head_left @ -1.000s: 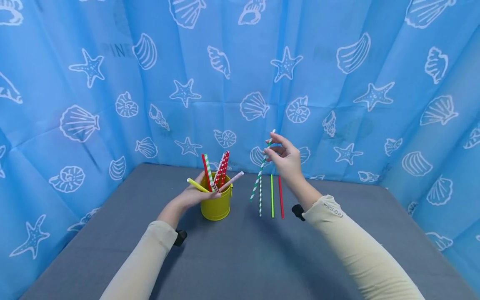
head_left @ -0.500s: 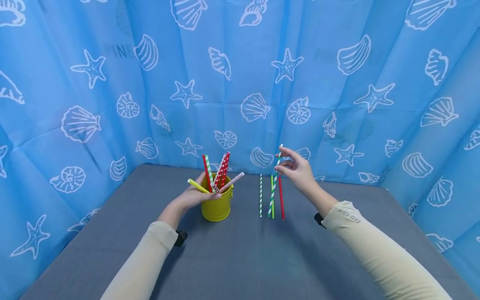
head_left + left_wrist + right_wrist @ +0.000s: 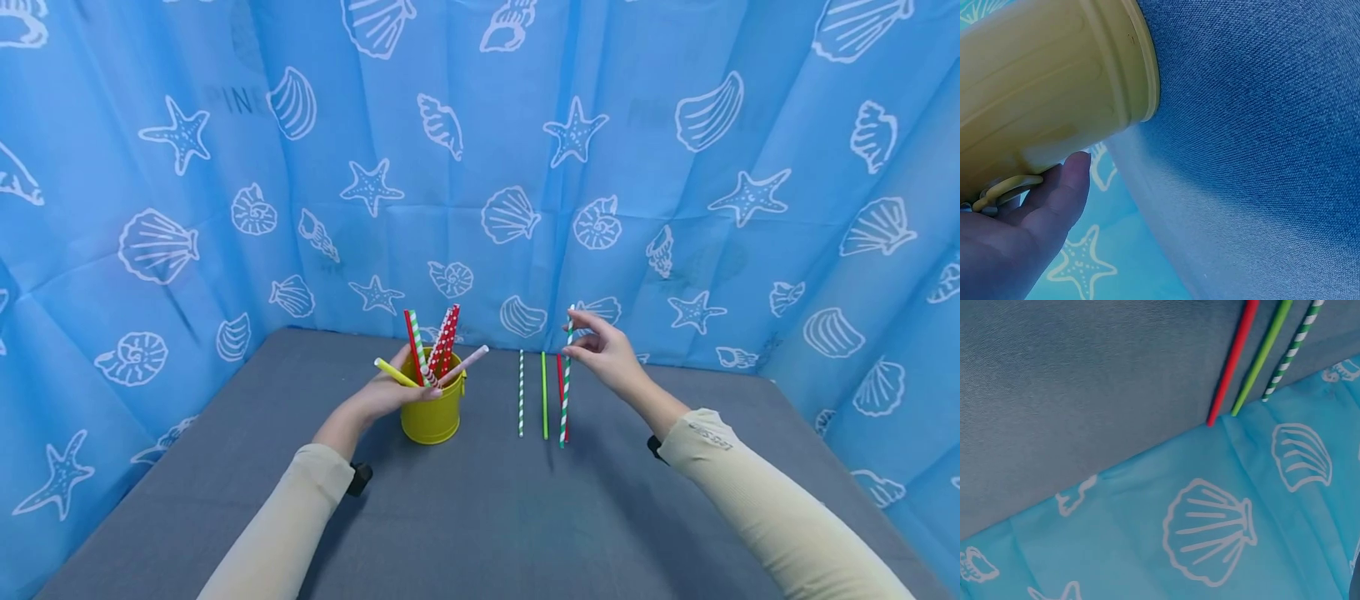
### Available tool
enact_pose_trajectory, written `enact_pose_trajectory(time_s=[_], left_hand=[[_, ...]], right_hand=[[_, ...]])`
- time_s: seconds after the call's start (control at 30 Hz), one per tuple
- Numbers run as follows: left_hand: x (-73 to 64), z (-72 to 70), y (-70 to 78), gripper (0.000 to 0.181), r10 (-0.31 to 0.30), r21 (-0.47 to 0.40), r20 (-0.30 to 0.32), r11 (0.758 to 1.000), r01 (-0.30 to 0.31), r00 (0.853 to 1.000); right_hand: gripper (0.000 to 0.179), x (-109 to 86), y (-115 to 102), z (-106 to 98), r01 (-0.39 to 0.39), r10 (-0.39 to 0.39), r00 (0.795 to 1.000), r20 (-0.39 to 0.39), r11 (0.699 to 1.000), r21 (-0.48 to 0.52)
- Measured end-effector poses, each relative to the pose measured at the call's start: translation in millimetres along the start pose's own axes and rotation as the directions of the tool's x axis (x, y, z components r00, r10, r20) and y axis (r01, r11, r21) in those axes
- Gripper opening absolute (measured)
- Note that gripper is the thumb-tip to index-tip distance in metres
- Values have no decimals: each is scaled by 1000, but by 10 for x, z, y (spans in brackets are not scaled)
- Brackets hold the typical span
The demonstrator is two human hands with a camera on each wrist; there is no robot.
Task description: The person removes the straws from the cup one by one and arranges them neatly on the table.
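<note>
My left hand [image 3: 378, 396] grips a small yellow bucket [image 3: 432, 421] from its left side, thumb across the front near the rim. In the left wrist view its fingers [image 3: 1066, 194] curl round the bucket wall [image 3: 1041, 81] beside a handle loop. Several paper straws stand in the bucket: red, green-striped, red-dotted [image 3: 449, 337], yellow [image 3: 395, 372] and pale pink [image 3: 465, 364]. Between thumb and fingertips, my right hand [image 3: 611, 358] pinches a green-and-white striped straw [image 3: 566, 400] near its top. This straw overlaps a red straw [image 3: 560, 371] on the table; the right wrist view does not include the hand.
Left of the red straw, a bright green straw [image 3: 544, 396] and another green-striped straw [image 3: 521, 392] lie side by side on the grey table [image 3: 480, 517]. A blue curtain [image 3: 465, 167] with white shell prints hangs along the table's back edge and sides.
My right hand has moved right and somewhat lower with the striped straw, from over the left straw on the table to over the red one. The left hand and bucket stay put.
</note>
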State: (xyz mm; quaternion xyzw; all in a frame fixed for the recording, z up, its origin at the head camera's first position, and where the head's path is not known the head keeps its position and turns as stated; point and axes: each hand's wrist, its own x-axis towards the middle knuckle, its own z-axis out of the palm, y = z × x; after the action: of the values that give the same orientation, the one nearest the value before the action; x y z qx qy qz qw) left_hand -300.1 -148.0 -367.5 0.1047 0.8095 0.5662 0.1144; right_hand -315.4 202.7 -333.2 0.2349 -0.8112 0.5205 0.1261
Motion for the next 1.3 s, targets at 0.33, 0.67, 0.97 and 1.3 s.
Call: enact_pose_trajectory(time_s=[0.33,0.67,0.97,1.3], left_hand=[[-3,3,-4,99,11,-3,-2,1000,-11,1000],[7,-20,-3,98,15,-9,-3,1000,-15,1000],[13,-14,-26,95,28,-11,-6,1000,-28,1000],[-4,16,-12,97,10,8,-26,1000,-10,1000]], right_hand=[[59,-48,136,-69,-93,96,995,32,992,-84],[60,-6,399,-152,-231,241,968,66,965,-125],[61,60,754,-135,-306,316,945,78,944,-120],[61,172,1001,-160,-376,421,892,167,894,-244]])
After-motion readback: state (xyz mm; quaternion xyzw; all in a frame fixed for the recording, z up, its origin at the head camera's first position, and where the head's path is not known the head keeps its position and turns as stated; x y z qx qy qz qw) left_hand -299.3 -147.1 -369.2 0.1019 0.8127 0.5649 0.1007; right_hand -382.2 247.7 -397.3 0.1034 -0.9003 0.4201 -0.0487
